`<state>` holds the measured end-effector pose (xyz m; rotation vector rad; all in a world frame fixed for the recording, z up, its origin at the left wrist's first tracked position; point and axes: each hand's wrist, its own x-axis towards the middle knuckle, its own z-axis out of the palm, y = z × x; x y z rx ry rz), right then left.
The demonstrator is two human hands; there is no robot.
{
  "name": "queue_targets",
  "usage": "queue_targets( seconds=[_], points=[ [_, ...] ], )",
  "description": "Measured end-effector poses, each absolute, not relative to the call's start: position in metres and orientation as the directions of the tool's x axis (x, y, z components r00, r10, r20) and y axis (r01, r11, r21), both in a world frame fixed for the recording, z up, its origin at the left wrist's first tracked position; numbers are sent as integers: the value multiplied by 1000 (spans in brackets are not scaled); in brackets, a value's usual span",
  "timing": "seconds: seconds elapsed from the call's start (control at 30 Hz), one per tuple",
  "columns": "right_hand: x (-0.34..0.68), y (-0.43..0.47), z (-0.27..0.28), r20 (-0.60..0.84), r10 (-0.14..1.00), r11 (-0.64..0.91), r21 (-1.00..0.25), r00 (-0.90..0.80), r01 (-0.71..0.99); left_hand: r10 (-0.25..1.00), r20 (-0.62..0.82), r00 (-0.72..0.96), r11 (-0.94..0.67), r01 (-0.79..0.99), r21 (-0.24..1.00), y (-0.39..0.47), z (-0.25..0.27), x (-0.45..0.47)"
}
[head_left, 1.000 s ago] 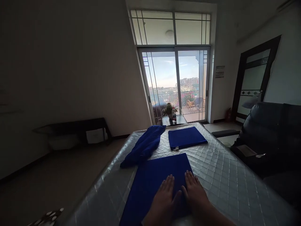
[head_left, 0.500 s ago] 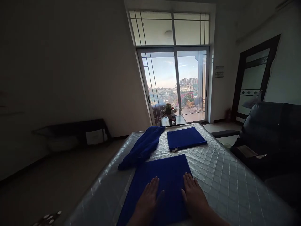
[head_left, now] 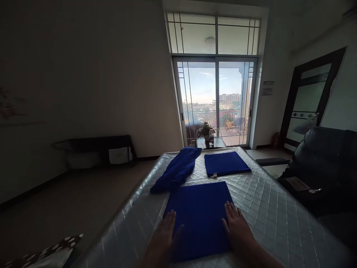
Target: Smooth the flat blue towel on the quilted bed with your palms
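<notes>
A folded blue cloth [head_left: 202, 216] lies flat in front of me on a quilted, plastic-wrapped mattress [head_left: 267, 208]. My left hand [head_left: 163, 238] rests palm down on the cloth's left edge. My right hand [head_left: 237, 230] presses flat on its right edge. Both hands have fingers spread and hold nothing. Farther back lies a second neatly folded blue cloth [head_left: 226, 163]. To its left sits a loose, crumpled blue cloth [head_left: 178, 169].
A dark sofa [head_left: 326, 167] stands right of the mattress. A small table with a potted plant [head_left: 206, 130] stands before the sliding glass balcony door [head_left: 216, 100]. A low dark bench [head_left: 95, 149] lines the left wall. Bare floor [head_left: 75, 201] lies to the left.
My hands have slid apart from the middle of the near cloth to its left and right edges. The view has shifted slightly left.
</notes>
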<state>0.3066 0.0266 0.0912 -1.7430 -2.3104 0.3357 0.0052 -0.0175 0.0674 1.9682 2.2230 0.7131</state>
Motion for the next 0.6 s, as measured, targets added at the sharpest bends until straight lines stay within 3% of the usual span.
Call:
queue_targets(
  seconds=[0.13, 0.23, 0.4, 0.53, 0.6],
  points=[
    [310, 17, 87, 83, 949, 315, -267, -304, 910, 982, 146, -116, 49, 916, 397, -20, 68, 3],
    [316, 4, 77, 82, 944, 330, -282, -320, 901, 982, 162, -101, 32, 924, 382, -19, 63, -1],
    [323, -11, 69, 16, 951, 297, -334, -310, 894, 975, 221, 13, -71, 964, 256, -11, 53, -9],
    [324, -10, 69, 13, 950, 295, -359, -311, 886, 984, 177, -14, -20, 982, 186, -5, 57, 11],
    [324, -8, 64, 36, 950, 301, -376, -310, 877, 984, 158, 80, -109, 976, 188, -3, 61, 36]
  ],
)
